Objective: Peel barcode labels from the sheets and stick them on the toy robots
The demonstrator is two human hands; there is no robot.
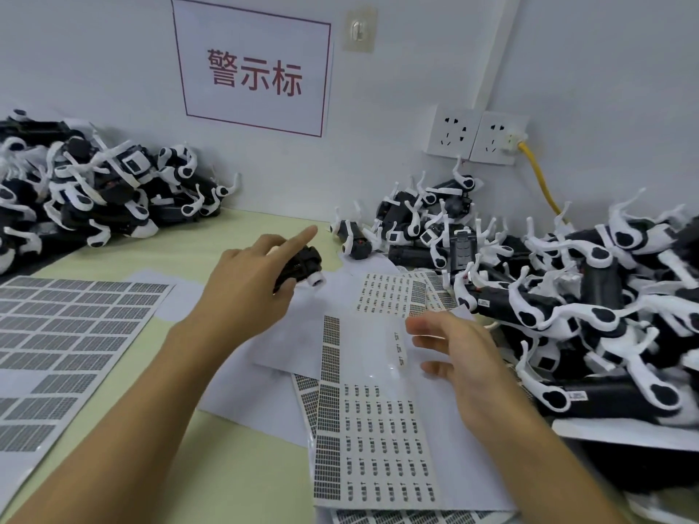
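My left hand [247, 276] grips a black toy robot [302, 264] with a white end, lifted just above the table's middle, index finger stretched forward. My right hand [450, 346] hovers, blurred, over a barcode label sheet [378, 440], its fingers relaxed and spread with nothing visibly in them. A second, partly used label sheet [393, 295] lies just beyond it. Another sheet of larger labels [64, 330] lies flat at the left.
A heap of black-and-white toy robots [567, 308] fills the right side, and another heap [87, 198] sits at the back left. Wall sockets [476, 136] with a yellow cable [541, 179] are at the back right. A wall sign [253, 70] hangs ahead.
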